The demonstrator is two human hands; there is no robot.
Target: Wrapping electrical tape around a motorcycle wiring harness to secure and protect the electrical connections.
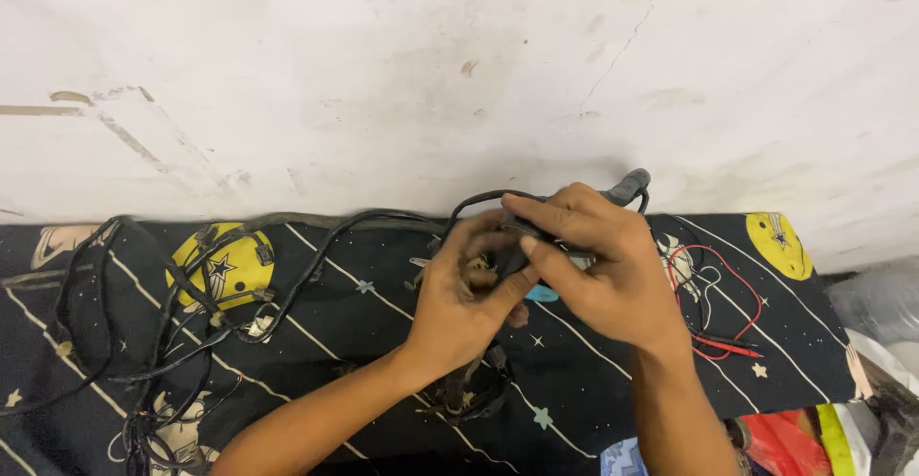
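- Fingers (536,210) of the right hand (598,275) are curled closed over a section of the black wire harness (316,246), pinching it from above; the thumb presses in from below.
- Fingers of the left hand (459,299) are bent in on the same bundle from the other side, half closed; what exactly lies under them is hidden by the right hand.
- The held section of the harness is lifted just above the counter (593,390), near its middle and close to the wall; a grey-sleeved end (627,187) sticks out past the right knuckles.
- A small blue piece (543,293) shows beneath the right thumb; its kind cannot be told.
- The rest of the harness trails left in loose loops across the star-patterned black cloth (364,313), with several connectors (263,254) lying on a yellow disc in the print.
- Thin red and black leads (728,328) lie to the right of the hands, apart from them.
- A stained white wall (383,74) stands directly behind.
- Risk, as a judgement: the trailing loops look tangled, so a pull on the held section could drag or snag them; a hard bend at the grip could strain a wire or connector.
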